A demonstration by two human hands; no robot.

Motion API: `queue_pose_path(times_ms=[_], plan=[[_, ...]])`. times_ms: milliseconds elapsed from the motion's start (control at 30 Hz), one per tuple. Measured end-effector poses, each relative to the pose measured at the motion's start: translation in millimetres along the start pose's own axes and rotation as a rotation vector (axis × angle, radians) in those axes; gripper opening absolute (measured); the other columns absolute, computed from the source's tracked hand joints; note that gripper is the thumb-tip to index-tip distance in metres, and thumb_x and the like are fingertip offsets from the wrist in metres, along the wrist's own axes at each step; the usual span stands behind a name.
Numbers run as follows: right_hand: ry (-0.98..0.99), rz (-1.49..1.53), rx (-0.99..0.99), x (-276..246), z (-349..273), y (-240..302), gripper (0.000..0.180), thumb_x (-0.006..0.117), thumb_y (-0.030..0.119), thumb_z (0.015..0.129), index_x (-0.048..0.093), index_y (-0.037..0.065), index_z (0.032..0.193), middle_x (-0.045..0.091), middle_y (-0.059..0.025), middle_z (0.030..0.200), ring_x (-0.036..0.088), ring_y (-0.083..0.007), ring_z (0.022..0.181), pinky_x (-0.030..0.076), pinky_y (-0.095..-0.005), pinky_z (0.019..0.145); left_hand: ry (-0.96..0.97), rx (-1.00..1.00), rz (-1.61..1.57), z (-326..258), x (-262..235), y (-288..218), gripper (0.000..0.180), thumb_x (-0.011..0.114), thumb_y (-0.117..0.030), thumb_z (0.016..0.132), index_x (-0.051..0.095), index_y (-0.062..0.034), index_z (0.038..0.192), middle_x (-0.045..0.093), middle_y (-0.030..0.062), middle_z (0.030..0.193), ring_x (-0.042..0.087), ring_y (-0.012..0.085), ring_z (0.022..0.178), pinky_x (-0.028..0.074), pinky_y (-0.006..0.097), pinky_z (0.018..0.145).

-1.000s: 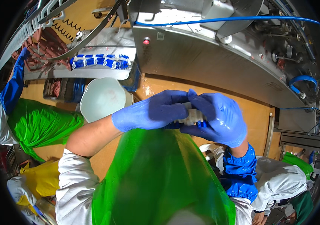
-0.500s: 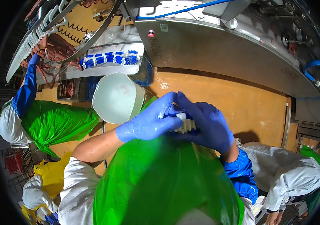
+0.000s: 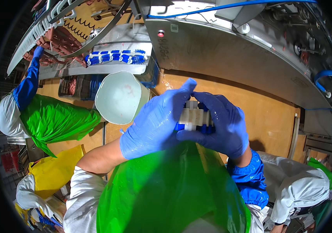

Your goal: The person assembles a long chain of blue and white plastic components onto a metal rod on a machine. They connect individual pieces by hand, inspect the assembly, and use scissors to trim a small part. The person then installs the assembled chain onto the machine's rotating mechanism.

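Between my two hands, in front of the green apron (image 3: 166,182), is a ridged white and blue plastic piece (image 3: 192,118) that looks like toothed chain links. My left hand (image 3: 152,120), in a blue-violet glove, presses its left side, with the index finger pointing up and away. The gloved right hand (image 3: 226,122) curls round the right side, its thumb lying under the near edge. My fingers hide both ends of the piece. Similar blue and white toothed pieces (image 3: 115,57) lie in a row on the steel table (image 3: 131,69) at the far left.
A pale round tub (image 3: 103,91) stands left of my hands, near a dark crate (image 3: 82,87). Ahead is a large steel machine (image 3: 220,50). At left, a green-aproned person (image 3: 57,122) reaches toward hanging sausages (image 3: 63,40). Others stand at lower left and a white-clad person (image 3: 294,178) at right.
The piece has been turned and more of its white side shows between my hands. My left hand has rolled upward, its index finger now raised; the right hand has opened slightly round the piece.
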State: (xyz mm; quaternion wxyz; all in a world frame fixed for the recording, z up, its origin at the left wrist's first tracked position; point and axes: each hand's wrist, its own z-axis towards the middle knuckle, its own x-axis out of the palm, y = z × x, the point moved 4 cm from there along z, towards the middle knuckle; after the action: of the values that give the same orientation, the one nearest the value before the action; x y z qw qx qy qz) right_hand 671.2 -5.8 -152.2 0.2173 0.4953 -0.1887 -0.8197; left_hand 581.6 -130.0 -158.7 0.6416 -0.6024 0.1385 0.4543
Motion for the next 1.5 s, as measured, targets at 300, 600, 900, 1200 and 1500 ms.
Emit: queue_pose_path(times_ms=[300, 600, 900, 1200, 1500], plan=[[-0.040, -0.184, -0.104, -12, 29, 25, 0.073, 0.086, 0.043, 0.062, 0.058, 0.001, 0.115, 0.065, -0.0115, 0.100, 0.065, -0.0285, 0.080, 0.055, -0.0363, 0.068, -0.381, 0.197, 0.016, -1, -23, 6, 0.091, 0.082, -0.011, 0.059, 0.040, -0.0028, 0.139, 0.057, 0.0169, 0.130, 0.064, 0.0330, 0.104, 0.054, 0.040, 0.084], [-0.180, -0.075, -0.162, -16, 52, 30, 0.069, 0.083, 0.035, 0.070, 0.052, 0.004, 0.123, 0.062, -0.0134, 0.087, 0.064, -0.0309, 0.073, 0.053, -0.0375, 0.059, -0.471, 0.298, -0.132, 19, -51, 5, 0.084, 0.079, 0.002, 0.051, 0.054, -0.0068, 0.131, 0.063, 0.0136, 0.122, 0.066, 0.0319, 0.098, 0.055, 0.037, 0.081], [-0.084, 0.588, 0.232, -21, 57, 12, 0.040, 0.054, 0.005, 0.085, 0.050, -0.003, 0.124, 0.061, -0.0141, 0.099, 0.063, -0.0210, 0.084, 0.052, -0.0321, 0.072, -0.632, 0.363, -0.066, 42, -51, 10, 0.062, 0.076, 0.000, 0.062, 0.060, -0.0139, 0.121, 0.067, 0.0085, 0.099, 0.068, 0.0287, 0.085, 0.056, 0.036, 0.072], [-0.251, 0.976, 0.396, -20, 72, 13, 0.030, 0.058, 0.023, 0.082, 0.053, 0.002, 0.102, 0.056, -0.0086, 0.096, 0.055, -0.0127, 0.080, 0.046, -0.0244, 0.067, -0.640, 0.552, 0.019, 59, -60, 7, 0.051, 0.070, -0.005, 0.067, 0.065, -0.0110, 0.117, 0.063, 0.0049, 0.095, 0.064, 0.0234, 0.074, 0.049, 0.033, 0.063], [-0.301, 1.007, 0.317, -19, 79, 6, 0.035, 0.063, 0.026, 0.079, 0.050, 0.001, 0.099, 0.051, -0.0142, 0.104, 0.055, -0.0169, 0.089, 0.047, -0.0262, 0.074, -0.736, 0.577, 0.223, 64, -66, 9, 0.048, 0.065, -0.015, 0.075, 0.061, -0.0152, 0.123, 0.055, -0.0024, 0.083, 0.053, 0.0164, 0.069, 0.043, 0.034, 0.061]])
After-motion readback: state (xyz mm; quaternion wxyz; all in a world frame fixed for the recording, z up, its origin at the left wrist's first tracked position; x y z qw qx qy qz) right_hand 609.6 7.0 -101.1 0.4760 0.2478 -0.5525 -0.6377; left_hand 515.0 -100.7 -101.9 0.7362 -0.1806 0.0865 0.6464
